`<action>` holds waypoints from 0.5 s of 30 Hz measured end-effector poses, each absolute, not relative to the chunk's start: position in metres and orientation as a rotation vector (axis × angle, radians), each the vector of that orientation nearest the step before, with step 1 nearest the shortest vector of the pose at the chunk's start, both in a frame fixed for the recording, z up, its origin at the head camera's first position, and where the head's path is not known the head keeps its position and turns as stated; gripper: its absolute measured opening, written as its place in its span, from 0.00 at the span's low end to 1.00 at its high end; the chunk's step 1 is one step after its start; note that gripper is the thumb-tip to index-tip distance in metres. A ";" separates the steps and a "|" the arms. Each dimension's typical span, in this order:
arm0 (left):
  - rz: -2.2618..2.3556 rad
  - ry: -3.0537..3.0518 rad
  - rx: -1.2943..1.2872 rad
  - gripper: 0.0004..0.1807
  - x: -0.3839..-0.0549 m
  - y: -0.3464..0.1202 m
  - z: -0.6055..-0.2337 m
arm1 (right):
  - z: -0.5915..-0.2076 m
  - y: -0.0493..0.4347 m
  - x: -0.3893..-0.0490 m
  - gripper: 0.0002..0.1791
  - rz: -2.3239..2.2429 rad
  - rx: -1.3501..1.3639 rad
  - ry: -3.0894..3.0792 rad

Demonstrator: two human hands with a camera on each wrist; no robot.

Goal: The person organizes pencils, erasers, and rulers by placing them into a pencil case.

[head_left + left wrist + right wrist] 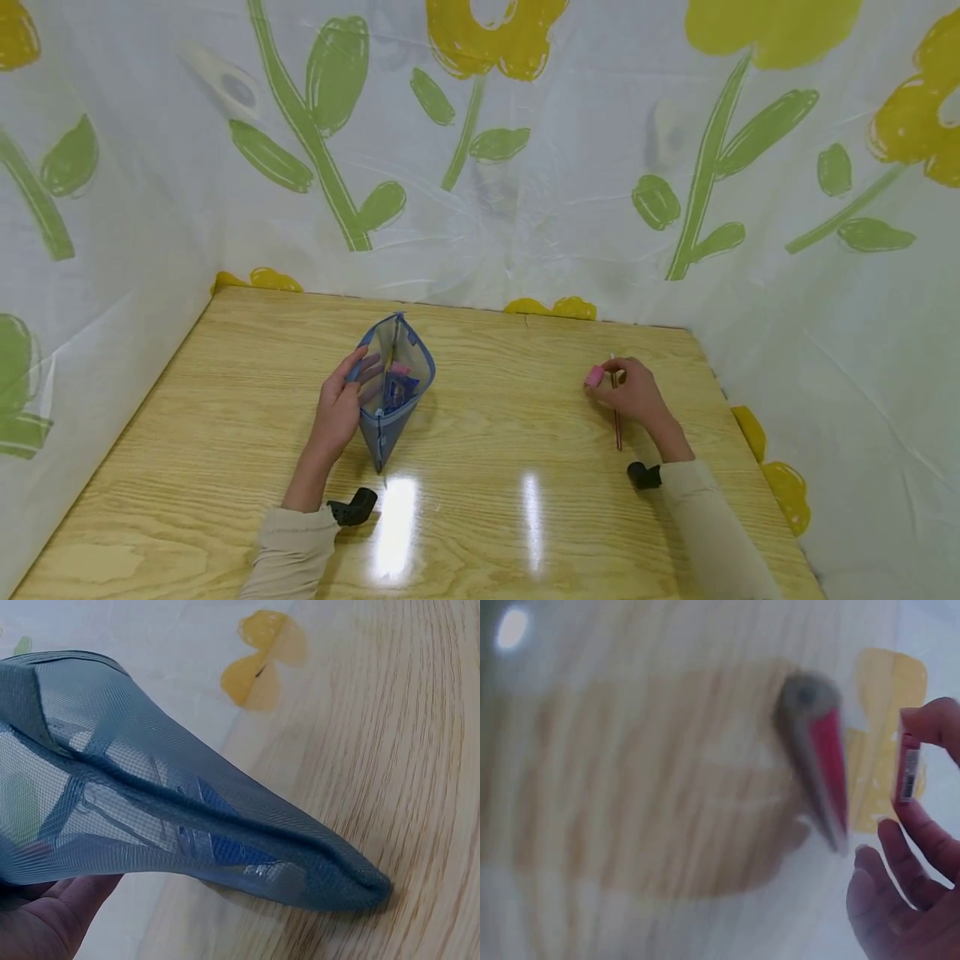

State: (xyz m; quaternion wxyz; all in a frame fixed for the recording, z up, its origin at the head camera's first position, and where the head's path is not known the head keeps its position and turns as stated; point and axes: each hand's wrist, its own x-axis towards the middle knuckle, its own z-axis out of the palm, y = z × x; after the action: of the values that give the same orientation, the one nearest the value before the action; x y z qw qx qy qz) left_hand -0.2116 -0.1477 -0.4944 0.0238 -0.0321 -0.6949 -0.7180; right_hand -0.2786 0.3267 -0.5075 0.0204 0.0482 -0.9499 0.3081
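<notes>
My left hand (341, 408) grips the left side of a blue mesh zip pouch (381, 442), whose mouth gapes upward. Inside it lie a blue item (399, 390) and something pink (400, 367). The left wrist view shows the pouch (142, 765) from the side, its narrow end close over the table and the blue item (225, 825) visible through the mesh. Between thumb and index finger, my right hand (636, 392) pinches a small pink eraser (595, 376) with a barcode label (910, 774). Below that hand is a reddish-brown pencil (618, 425), blurred in the right wrist view.
The wooden table (510, 417) is bounded by a white flower-printed sheet (585, 192) at the back and both sides. A black wrist mount (354, 507) sits at the left cuff, another mount (643, 475) at the right.
</notes>
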 end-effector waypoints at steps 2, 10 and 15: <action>-2.215 -2.156 -0.099 0.32 -0.212 -0.148 -0.495 | -0.507 0.324 -0.277 0.28 0.996 0.148 -2.934; -2.206 -2.168 -0.102 0.32 -0.212 -0.150 -0.498 | -0.506 0.312 -0.272 0.25 1.147 0.171 -2.910; -2.211 -2.159 -0.096 0.32 -0.212 -0.149 -0.498 | -0.507 0.305 -0.269 0.24 1.165 0.215 -2.911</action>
State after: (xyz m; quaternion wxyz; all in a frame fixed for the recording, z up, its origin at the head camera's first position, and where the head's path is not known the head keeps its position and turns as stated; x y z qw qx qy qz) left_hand -0.2123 -0.1488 -0.4985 0.0251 -0.0310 -0.6981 -0.7149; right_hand -0.2689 0.3054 -0.5066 -0.0007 0.0685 -0.9262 0.3708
